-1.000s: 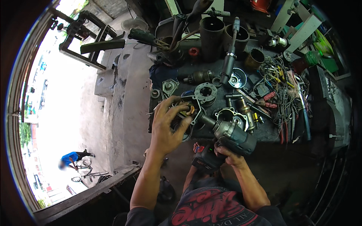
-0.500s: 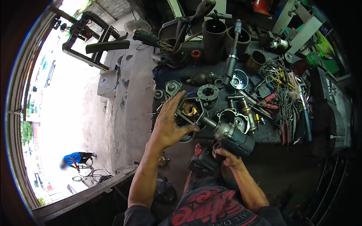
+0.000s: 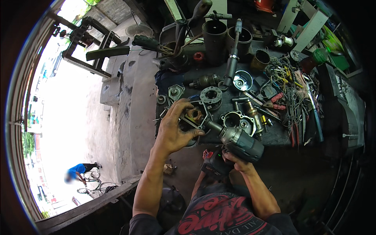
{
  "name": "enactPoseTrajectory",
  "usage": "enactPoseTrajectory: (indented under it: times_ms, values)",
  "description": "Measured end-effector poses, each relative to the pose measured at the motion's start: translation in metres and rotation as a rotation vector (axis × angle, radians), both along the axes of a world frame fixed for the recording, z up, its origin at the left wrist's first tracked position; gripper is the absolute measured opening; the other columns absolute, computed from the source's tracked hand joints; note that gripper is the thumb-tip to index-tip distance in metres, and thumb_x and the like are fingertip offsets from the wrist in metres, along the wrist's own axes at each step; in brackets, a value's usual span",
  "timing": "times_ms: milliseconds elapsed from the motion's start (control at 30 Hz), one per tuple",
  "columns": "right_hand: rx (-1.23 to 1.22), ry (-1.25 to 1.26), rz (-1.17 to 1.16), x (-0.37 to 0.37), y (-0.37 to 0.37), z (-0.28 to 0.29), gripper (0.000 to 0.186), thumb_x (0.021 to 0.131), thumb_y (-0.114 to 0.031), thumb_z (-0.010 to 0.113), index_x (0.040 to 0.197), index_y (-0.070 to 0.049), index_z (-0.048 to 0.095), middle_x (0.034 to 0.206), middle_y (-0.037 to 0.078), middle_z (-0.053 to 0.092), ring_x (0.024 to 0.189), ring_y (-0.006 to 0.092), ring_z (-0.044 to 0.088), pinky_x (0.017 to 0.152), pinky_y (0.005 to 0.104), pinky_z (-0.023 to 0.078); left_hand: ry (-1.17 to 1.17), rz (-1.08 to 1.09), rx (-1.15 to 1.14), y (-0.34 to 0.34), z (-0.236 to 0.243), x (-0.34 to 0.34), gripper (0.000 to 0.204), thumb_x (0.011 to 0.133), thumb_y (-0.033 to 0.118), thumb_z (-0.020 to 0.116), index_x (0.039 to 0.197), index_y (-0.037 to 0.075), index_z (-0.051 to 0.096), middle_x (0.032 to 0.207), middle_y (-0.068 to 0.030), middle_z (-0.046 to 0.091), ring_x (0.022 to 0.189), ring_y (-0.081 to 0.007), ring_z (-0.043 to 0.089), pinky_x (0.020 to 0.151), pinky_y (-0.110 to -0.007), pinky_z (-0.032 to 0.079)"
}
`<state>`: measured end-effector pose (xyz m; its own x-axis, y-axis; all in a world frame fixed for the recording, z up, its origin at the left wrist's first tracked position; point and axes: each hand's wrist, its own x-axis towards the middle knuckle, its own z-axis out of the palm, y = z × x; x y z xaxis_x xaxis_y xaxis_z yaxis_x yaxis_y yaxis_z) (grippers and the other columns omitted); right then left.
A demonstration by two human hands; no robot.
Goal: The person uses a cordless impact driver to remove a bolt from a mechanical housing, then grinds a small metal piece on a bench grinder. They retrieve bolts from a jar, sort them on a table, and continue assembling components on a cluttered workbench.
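Note:
My left hand (image 3: 172, 131) grips an open metal housing (image 3: 210, 114) at the bench's near edge, fingers over its far side and thumb along the near side. Inside the housing shows a copper-coloured core (image 3: 194, 114). My right hand (image 3: 239, 161) is wrapped round the handle of a cordless impact wrench (image 3: 244, 144), with its black battery pack (image 3: 215, 163) below. The wrench's long socket (image 3: 214, 126) points at the housing's right side, close to its corner; whether it sits on a bolt I cannot make out. A second, pale housing (image 3: 226, 118) lies just right of the socket.
On the dark bench (image 3: 211, 139) lie a flanged ring (image 3: 210, 96), a geared shaft (image 3: 207, 81), an armature (image 3: 255, 117) and a silver cup (image 3: 242, 80). Tangled wires and pliers (image 3: 277, 102) spread to the right. Tall cylinders (image 3: 214, 43) stand behind. Outside, a person (image 3: 78, 170) is with a bicycle.
The view has shifted slightly, so the bench things sit a little further left. My left fingers curl more over the housing, which looks tilted differently. The person with the bicycle has moved slightly.

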<state>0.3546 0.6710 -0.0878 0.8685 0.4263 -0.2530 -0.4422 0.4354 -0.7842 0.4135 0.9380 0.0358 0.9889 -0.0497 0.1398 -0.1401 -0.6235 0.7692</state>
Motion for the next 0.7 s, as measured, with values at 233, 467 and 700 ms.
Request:
enactPoseTrajectory:
  times_ms: [233,467,700]
  values:
    - [0.087,0.027,-0.016,-0.003,0.005,0.003,0.043,0.082,-0.01,0.076,0.121,0.001,0.063,0.092,0.008,0.065,0.073,0.0169,0.062,0.066,0.0317,0.053,0.022,-0.017,-0.034,0.001,0.0,0.0,0.085,0.058,0.025,0.1,0.129,0.007,0.057,0.128,-0.0157,0.065,0.118,-0.0344,0.065,0.101,-0.042,0.052]
    - [-0.026,-0.071,-0.024,-0.008,-0.003,-0.006,0.035,0.086,-0.009,0.076,0.118,-0.002,0.065,0.088,0.004,0.064,0.073,0.0138,0.061,0.066,0.0298,0.051,-0.092,-0.031,0.054,-0.006,0.003,-0.003,0.08,0.058,0.026,0.099,0.124,0.006,0.06,0.136,-0.0196,0.062,0.127,-0.0401,0.06,0.105,-0.045,0.05]
    - [-0.041,-0.125,0.004,-0.008,-0.006,-0.013,0.042,0.085,-0.008,0.075,0.124,-0.001,0.062,0.089,0.005,0.062,0.072,0.014,0.059,0.064,0.0298,0.05,-0.049,-0.046,0.1,-0.008,0.004,-0.005,0.081,0.059,0.027,0.098,0.128,0.007,0.061,0.141,-0.0201,0.058,0.132,-0.0407,0.056,0.108,-0.046,0.047]
